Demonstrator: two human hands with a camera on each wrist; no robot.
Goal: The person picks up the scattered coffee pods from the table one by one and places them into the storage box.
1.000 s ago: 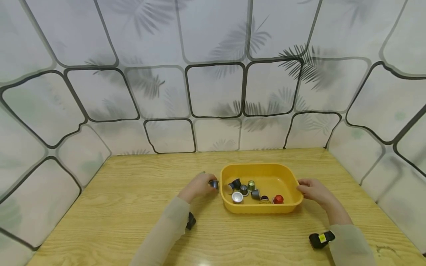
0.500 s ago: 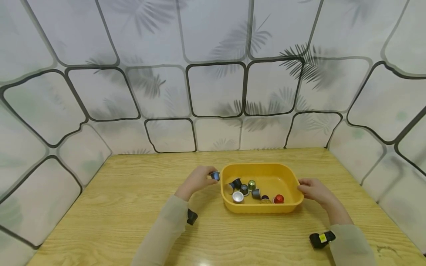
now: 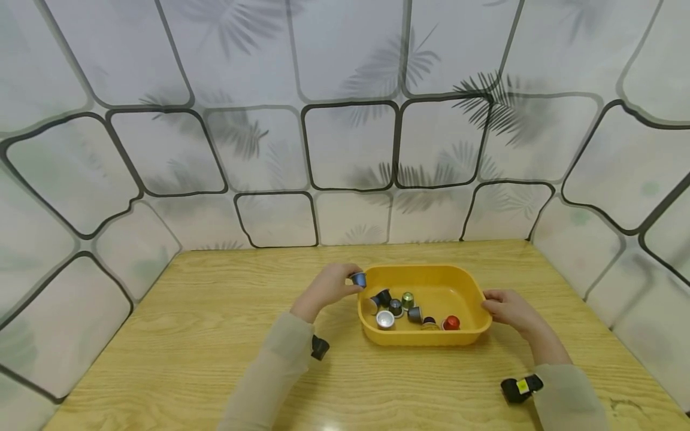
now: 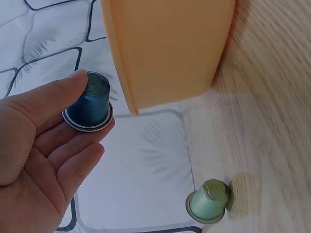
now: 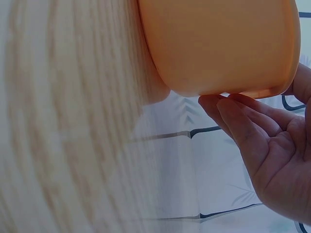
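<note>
A blue coffee capsule [image 3: 359,279] is pinched between the thumb and fingers of my left hand [image 3: 330,286], at the left rim of a yellow plastic bin [image 3: 423,339]. The left wrist view shows that capsule [image 4: 92,104] with its wide rim on the fingertips and the thumb on its narrow end. My right hand [image 3: 507,308] grips the bin's right end; in the right wrist view its fingers [image 5: 238,119] lie against the outer wall. Inside the bin are several capsules, among them a red one [image 3: 451,323], a green one [image 3: 408,300] and a white-looking one [image 3: 385,319].
Another green capsule [image 4: 209,201] stands on the wooden table [image 3: 205,335], seen only in the left wrist view; in the head view the left hand hides it. Patterned fabric walls [image 3: 350,218] enclose the table at the back and sides.
The left hand has raised the blue capsule from beside the bin and carried it up and right to the bin's left rim. The right hand and the bin stay put.
</note>
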